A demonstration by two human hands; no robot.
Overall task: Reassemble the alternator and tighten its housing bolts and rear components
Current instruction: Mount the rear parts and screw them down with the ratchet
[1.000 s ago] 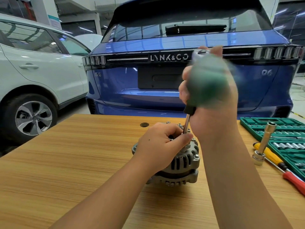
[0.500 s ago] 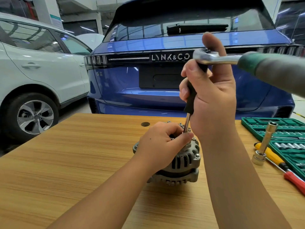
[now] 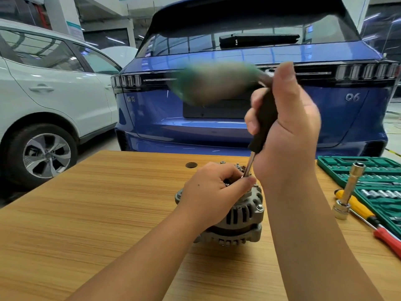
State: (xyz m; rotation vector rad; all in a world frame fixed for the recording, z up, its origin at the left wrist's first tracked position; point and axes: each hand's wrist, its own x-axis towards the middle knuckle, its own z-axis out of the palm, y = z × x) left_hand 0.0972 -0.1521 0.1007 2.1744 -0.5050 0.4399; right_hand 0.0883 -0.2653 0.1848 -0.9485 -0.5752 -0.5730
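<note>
Alternator held on the wooden table, tool applied at its top.
Alternator is gripped from above by the left hand, fingers curled over its upper end. Black driver is clasped upright by the right hand, its metal shaft set down onto the alternator's top; a green ratchet handle at its upper end is motion-blurred. Sockets, screwdrivers and a green tool case lie to the right. Blue car and white car are parked behind.
</note>
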